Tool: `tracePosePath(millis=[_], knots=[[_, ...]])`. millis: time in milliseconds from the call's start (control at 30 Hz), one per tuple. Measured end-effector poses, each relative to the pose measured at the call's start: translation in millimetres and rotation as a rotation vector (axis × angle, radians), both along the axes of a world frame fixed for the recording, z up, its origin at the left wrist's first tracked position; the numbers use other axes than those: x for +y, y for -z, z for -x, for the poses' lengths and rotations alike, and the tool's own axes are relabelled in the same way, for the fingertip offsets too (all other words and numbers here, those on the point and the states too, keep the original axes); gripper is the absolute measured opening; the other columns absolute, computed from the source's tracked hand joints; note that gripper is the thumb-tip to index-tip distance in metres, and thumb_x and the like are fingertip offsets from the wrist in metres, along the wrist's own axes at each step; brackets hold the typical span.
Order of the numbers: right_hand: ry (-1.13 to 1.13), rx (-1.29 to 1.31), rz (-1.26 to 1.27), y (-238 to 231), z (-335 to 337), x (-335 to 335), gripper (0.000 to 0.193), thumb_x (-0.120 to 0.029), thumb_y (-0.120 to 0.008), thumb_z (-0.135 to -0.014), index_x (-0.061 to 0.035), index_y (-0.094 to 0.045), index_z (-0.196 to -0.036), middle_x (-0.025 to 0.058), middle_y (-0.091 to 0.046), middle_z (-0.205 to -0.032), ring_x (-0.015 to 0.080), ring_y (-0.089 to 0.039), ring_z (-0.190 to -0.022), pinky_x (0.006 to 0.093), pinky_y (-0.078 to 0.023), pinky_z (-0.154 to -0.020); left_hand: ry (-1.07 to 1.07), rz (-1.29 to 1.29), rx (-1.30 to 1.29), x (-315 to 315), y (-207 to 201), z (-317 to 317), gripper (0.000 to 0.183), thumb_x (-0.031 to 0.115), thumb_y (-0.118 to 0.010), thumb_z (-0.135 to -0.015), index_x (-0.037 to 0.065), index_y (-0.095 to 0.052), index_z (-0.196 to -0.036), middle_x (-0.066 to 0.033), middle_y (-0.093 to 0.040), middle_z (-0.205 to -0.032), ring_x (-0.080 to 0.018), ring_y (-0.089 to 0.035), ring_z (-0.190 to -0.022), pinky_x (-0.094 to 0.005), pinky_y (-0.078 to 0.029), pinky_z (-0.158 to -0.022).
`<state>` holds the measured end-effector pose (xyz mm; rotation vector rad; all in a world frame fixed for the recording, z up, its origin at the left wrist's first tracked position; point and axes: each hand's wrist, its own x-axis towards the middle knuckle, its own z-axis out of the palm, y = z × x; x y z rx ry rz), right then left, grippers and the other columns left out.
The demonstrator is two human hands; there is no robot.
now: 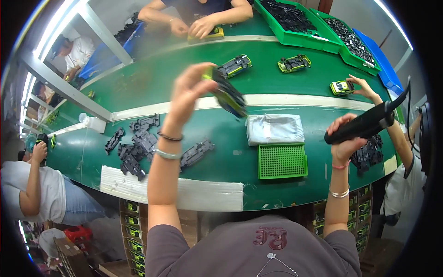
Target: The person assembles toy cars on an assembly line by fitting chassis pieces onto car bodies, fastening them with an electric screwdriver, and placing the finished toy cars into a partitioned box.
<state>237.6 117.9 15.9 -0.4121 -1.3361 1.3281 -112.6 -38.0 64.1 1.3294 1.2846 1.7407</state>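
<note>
Raised over the green workbench [230,171], my left hand [187,90] grips a toy car [228,97] by one end; its yellow-green body and dark underside are slightly smeared by motion. My right hand [344,145] is wrapped round a black electric screwdriver [362,123], held roughly level, with a cord at its far right end. Between my hands lie a folded pale cloth [276,129] and a green perforated basket [282,161]. Black toy-car chassis [144,142] are heaped beside my left forearm. More black chassis parts [368,154] sit beside my right wrist.
Two upturned toy cars, one nearer [235,66] and one farther right [294,63], rest on the green belt [184,69]. Green bins [318,44] of parts stand at far right. Across the belt, a person's hands [200,27] touch a yellow car; another person's hand [364,87] reaches a car at right.
</note>
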Motion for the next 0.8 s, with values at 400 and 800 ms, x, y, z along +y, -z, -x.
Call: tracePosePath(millis=[400,800], knots=[[0.036,-0.048,0.014,26.8,1.1,-13.8,0.034,-0.017,-0.071,-0.075,-0.0019,-0.048,-0.095,0.0051,-0.051,-0.07,0.0133,-0.052,-0.059,0.0251,-0.044,-0.056,-0.326,1.092,1.235,8.3,28.2,207.2,0.038,0.029,-0.075,-0.062,0.0,-0.067,-0.085,-0.0215,-0.064,-0.089,-0.0329,-0.062,-0.08,-0.0382,-0.049,-0.076],[0.082,-0.226,0.023,17.5,3.6,-15.8,0.02,0.005,-0.058,-0.073,-0.0004,-0.052,-0.092,0.0082,-0.054,-0.082,0.0154,-0.055,-0.075,0.027,-0.045,-0.069,-0.293,0.582,1.295,160.3,66.2,170.9,0.038,0.022,-0.057,-0.083,0.008,-0.055,-0.117,-0.0229,-0.056,-0.112,-0.0354,-0.051,-0.109,-0.0402,-0.042,-0.092]])
